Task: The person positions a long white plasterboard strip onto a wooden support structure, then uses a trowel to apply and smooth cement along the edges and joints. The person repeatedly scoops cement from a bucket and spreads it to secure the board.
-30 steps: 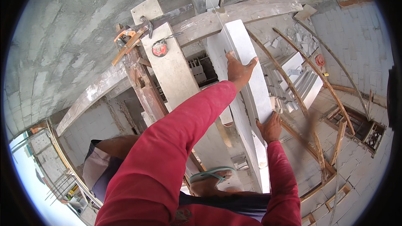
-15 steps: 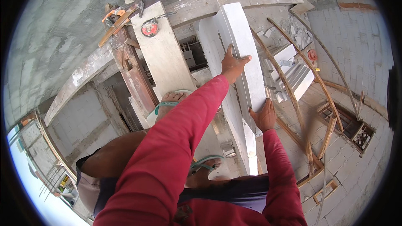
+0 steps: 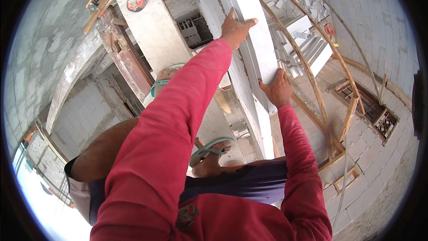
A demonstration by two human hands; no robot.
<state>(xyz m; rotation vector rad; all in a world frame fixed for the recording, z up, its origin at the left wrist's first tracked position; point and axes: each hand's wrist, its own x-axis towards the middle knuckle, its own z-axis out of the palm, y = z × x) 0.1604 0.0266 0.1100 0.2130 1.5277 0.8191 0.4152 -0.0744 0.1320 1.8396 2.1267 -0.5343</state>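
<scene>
Quick note: against the earlier frames we see the whole scene ride up and left in view, so the head or body has likely shifted, and a foot in a green-strapped sandal (image 3: pixel 166 75) now shows on the pale flat plank (image 3: pixel 156 35); it was hidden behind the arm in the first frame. We read no change of grip: the left hand (image 3: pixel 237 29) stays on the long white rectangular block (image 3: pixel 263 58), thumb and forefinger spread wide over its left edge, and the right hand (image 3: pixel 277 87) stays nearer the body, thumb on the face, fingers bent over the right edge. Both seem to have hold of the block, so we'd judge the handling to be at the same stage; how hard they press we can't tell. The block runs from top centre down toward the body, just beside a rough white slab (image 3: pixel 211 6) on its left. Writing: we see marks on the red-and-black round tape measure (image 3: pixel 136 2) and a print on the magenta shirt (image 3: pixel 187 216), neither legible, and we make out no brand.
</scene>
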